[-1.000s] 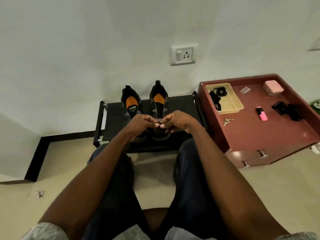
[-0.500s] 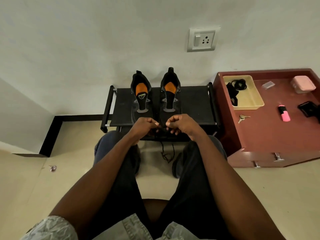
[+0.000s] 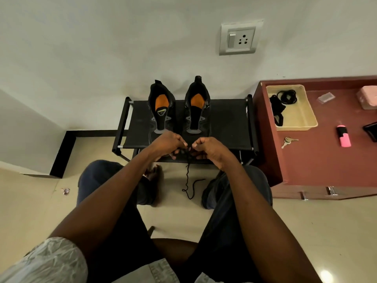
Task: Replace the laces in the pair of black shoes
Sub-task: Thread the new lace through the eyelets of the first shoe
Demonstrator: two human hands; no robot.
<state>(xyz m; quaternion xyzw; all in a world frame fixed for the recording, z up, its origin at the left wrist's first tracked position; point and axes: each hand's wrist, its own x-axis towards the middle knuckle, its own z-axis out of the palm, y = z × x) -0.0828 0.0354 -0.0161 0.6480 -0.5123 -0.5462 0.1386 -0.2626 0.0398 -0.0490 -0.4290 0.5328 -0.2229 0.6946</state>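
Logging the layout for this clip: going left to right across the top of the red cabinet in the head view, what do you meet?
Cream tray holding black cords, then the keys just in front of it, the clear plastic piece, the pink highlighter, and the pink box at the right edge.

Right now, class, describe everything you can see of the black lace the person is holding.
The black lace is thin, dark and cord-like. Its upper part is pinched between the left hand and right hand, in front of the shoe rack. Below the hands it hangs down between the knees, and its loose end curls on the pale floor.
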